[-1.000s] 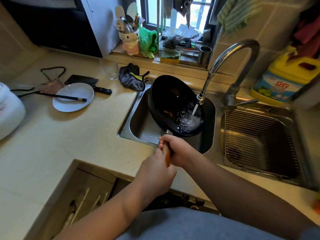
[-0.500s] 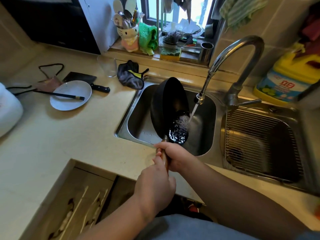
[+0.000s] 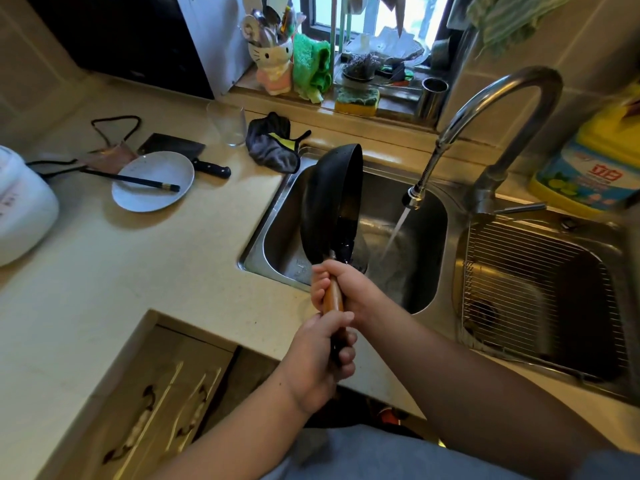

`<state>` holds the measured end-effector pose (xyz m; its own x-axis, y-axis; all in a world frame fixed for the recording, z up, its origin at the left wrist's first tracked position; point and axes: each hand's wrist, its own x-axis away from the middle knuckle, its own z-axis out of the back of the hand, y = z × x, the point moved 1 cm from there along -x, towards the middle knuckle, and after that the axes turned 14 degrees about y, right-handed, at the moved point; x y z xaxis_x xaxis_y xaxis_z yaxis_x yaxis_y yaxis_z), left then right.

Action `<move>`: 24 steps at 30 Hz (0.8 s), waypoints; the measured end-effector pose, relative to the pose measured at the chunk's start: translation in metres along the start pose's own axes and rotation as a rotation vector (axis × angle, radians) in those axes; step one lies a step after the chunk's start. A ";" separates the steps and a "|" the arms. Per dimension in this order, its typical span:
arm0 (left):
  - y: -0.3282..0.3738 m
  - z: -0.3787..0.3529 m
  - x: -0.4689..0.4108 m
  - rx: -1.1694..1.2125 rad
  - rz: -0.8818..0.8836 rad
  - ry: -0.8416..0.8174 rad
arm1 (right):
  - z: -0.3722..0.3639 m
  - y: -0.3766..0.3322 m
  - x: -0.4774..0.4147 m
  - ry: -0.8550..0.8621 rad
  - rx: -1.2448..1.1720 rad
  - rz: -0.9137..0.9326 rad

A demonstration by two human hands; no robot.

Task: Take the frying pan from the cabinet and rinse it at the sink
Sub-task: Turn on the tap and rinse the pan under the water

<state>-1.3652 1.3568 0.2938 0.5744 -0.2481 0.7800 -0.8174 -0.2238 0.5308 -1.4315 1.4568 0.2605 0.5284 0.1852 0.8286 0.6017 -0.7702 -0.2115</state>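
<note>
Frying pan (image 3: 329, 206), black with a wooden handle, is held nearly on edge over the left sink basin (image 3: 415, 292), its bowl facing right and wet near the lower rim. Both hands are closed around the handle: the right hand (image 3: 349, 289) grips just below the pan, the left hand (image 3: 318, 362) grips the lower end over the counter (image 3: 156, 265) edge. Water runs from the faucet (image 3: 498, 133) in a thin stream that falls into the basin just beside the pan, to its right. The right basin holds a wire rack (image 3: 540, 289). On the counter to the left lie a white plate (image 3: 152, 181) with dark chopsticks (image 3: 131, 180) across it, a cleaver (image 3: 187, 154) behind it, a clear glass (image 3: 227, 123) and a dark cloth (image 3: 273, 143) near the sink corner. A yellow detergent jug (image 3: 595, 161) stands at the far right.
</note>
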 end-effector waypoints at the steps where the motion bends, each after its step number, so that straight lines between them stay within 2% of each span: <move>1: 0.002 -0.001 -0.001 0.016 -0.005 -0.010 | -0.001 -0.001 -0.001 -0.008 -0.005 -0.011; 7: 0.010 -0.006 0.002 -0.147 -0.102 0.074 | -0.002 -0.005 0.002 -0.001 0.037 -0.038; 10: 0.013 -0.009 0.003 -0.264 -0.145 0.162 | -0.002 -0.013 0.009 0.078 0.248 -0.011; 13: 0.013 -0.015 0.003 -0.408 -0.238 0.214 | -0.004 -0.022 0.009 0.234 0.521 0.078; 15: 0.014 -0.020 0.001 -0.494 -0.284 0.256 | -0.004 -0.026 0.005 0.337 0.605 0.135; 17: 0.019 -0.026 -0.004 -0.575 -0.303 0.299 | 0.000 -0.031 0.001 0.371 0.623 0.171; 24: 0.023 -0.052 -0.022 -0.741 -0.311 0.384 | 0.021 -0.047 0.006 0.288 0.481 0.144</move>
<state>-1.3989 1.4060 0.3062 0.8300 0.0848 0.5513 -0.5208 0.4718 0.7115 -1.4441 1.5072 0.2644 0.4811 -0.1264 0.8675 0.7760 -0.3989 -0.4885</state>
